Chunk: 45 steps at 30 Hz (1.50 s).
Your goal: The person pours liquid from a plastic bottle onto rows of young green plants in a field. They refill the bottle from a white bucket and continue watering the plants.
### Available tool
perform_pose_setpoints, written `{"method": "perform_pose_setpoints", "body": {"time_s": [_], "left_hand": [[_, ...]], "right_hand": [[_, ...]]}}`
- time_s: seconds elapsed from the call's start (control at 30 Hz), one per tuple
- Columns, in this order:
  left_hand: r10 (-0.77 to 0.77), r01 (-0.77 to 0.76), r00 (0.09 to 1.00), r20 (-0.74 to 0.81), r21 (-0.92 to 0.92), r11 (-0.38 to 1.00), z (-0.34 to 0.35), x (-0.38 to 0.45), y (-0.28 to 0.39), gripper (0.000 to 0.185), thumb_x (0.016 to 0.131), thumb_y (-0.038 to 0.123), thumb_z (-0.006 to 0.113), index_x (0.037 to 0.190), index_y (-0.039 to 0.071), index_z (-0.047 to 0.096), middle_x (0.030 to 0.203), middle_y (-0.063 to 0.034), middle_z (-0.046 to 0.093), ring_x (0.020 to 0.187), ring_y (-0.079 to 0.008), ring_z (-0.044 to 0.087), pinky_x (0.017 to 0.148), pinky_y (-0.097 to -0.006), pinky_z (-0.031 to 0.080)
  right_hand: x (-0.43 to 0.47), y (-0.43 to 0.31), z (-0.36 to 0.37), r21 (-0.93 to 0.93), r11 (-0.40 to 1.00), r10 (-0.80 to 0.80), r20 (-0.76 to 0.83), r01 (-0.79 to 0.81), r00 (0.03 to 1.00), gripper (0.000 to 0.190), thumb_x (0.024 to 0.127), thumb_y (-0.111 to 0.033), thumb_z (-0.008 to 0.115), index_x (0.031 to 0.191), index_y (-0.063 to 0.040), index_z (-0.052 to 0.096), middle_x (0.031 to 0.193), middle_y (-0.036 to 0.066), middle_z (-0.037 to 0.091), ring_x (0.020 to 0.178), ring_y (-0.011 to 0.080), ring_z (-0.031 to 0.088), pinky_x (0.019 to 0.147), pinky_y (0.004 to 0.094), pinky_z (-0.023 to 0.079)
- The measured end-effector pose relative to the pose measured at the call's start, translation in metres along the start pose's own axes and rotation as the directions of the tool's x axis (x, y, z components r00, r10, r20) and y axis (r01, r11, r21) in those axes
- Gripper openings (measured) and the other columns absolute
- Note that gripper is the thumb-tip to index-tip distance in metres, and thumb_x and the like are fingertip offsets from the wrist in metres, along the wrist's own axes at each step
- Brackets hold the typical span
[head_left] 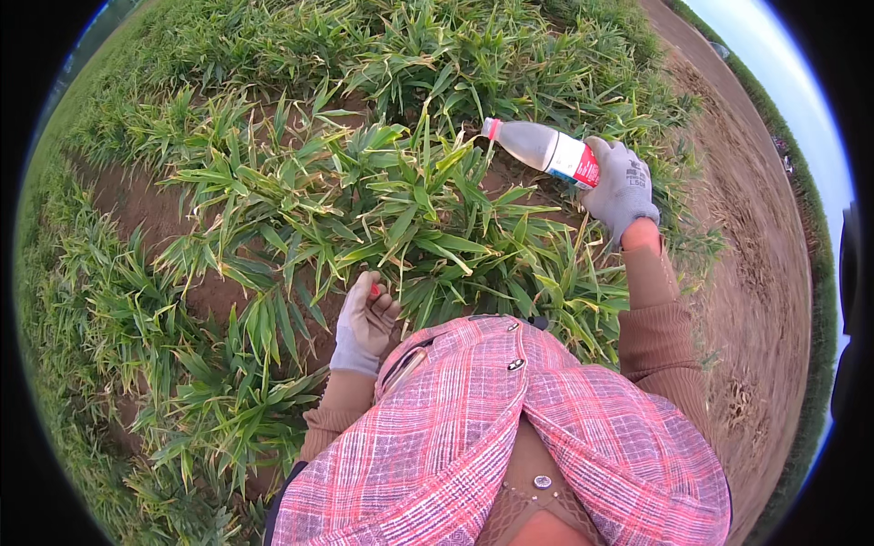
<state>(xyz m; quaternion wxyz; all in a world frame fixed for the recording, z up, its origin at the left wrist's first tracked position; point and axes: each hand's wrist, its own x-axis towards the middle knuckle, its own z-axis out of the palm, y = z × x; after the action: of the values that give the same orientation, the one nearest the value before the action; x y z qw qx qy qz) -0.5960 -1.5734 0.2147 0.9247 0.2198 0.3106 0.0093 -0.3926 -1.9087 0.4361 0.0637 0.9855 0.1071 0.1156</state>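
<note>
My right hand (618, 184), in a grey knitted work glove, grips a clear plastic bottle (536, 145) by its labelled lower part. The bottle lies nearly level above the leafy plants, its neck pointing left, with a red ring at the mouth. Whether liquid is inside I cannot tell. Low and left of it, close to my body, my left hand (369, 310) wears a pale glove with fingers curled around a small red bottle cap (375, 291). Between the hands stand green plants (410, 205) with long narrow leaves and dry tips.
Rows of the same plants (225, 375) spread left and ahead, with brown soil (212, 297) showing between them. A bare dirt track (751, 239) runs along the right side, bordered by a green strip (785, 123). A pink plaid garment (444, 423) covers my torso.
</note>
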Motion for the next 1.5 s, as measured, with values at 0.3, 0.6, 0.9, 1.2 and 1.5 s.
{"method": "perform_pose_setpoints", "body": {"time_s": [0.3,0.6,0.9,1.2,1.5], "left_hand": [[0.009,-0.009,1.000,0.013,-0.026,1.000,-0.025,0.004,0.016,0.024,0.104,0.034,0.072,0.113,0.012,0.072,0.088,0.0003,0.073,0.074,-0.0123,0.073,0.070,-0.0332,0.067],[0.057,-0.057,0.998,-0.005,-0.042,0.997,-0.046,0.005,0.035,0.022,0.104,0.032,0.071,0.113,0.012,0.070,0.089,0.0006,0.072,0.075,-0.0121,0.072,0.071,-0.0332,0.067],[0.060,-0.061,0.998,-0.021,-0.042,0.997,-0.045,0.007,0.050,0.023,0.105,0.032,0.069,0.114,0.011,0.069,0.087,0.0008,0.070,0.074,-0.0116,0.072,0.071,-0.0324,0.067],[0.073,-0.073,0.997,-0.012,-0.074,0.995,-0.054,0.011,0.056,0.021,0.106,0.032,0.068,0.113,0.012,0.069,0.087,0.0013,0.070,0.074,-0.0111,0.072,0.070,-0.0324,0.067],[0.097,-0.105,0.992,-0.087,-0.102,0.989,-0.063,0.002,0.063,0.021,0.105,0.033,0.070,0.111,0.013,0.071,0.087,0.0022,0.071,0.074,-0.0107,0.072,0.070,-0.0323,0.067]], "right_hand": [[0.042,-0.039,-0.004,-0.128,0.990,-0.062,-0.021,0.059,0.998,0.051,0.080,-0.014,0.079,0.129,-0.017,0.063,0.121,0.014,0.068,0.118,0.0357,0.066,0.102,0.0521,0.050],[0.057,-0.064,-0.004,-0.109,0.994,-0.027,0.032,0.030,0.999,0.055,0.078,-0.016,0.081,0.130,-0.017,0.064,0.123,0.015,0.069,0.120,0.0355,0.066,0.104,0.0499,0.050],[0.063,-0.071,0.003,0.030,0.999,-0.036,-0.032,0.037,0.999,0.059,0.074,-0.020,0.083,0.130,-0.017,0.064,0.120,0.017,0.070,0.116,0.0373,0.068,0.100,0.0483,0.053],[0.079,-0.106,-0.002,-0.029,0.994,-0.101,0.032,0.102,0.994,0.064,0.076,-0.018,0.081,0.137,-0.018,0.063,0.124,0.015,0.068,0.119,0.0364,0.067,0.104,0.0489,0.051],[0.102,-0.144,0.005,0.032,0.979,-0.200,-0.003,0.200,0.980,0.059,0.075,-0.019,0.081,0.132,-0.017,0.064,0.123,0.015,0.069,0.118,0.0364,0.067,0.104,0.0486,0.051]]}}
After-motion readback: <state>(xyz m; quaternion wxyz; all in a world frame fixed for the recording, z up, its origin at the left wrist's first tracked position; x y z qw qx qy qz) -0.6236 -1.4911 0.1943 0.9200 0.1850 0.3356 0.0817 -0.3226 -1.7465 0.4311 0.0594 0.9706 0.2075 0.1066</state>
